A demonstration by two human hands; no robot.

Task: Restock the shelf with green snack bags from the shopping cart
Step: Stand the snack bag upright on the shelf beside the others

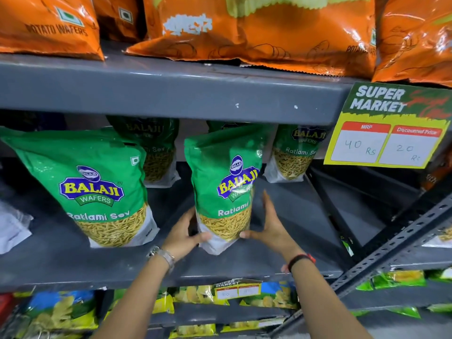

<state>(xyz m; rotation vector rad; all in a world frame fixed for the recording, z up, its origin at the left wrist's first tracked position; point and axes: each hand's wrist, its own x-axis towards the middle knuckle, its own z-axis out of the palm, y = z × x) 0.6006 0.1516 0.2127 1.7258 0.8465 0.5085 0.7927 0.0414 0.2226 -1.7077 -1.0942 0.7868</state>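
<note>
Both hands, left hand (182,234), right hand (270,226), grip upright green bag (222,182) on shelf (281,263)

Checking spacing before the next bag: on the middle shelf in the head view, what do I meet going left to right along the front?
Standing green bag → left hand → held green bag → right hand → bare shelf → price sign.

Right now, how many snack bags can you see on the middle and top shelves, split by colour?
Green bags on the middle shelf: 4, namely the held bag, the front-left bag and two at the back
Orange bags on the top shelf: 4
Total: 8
</note>
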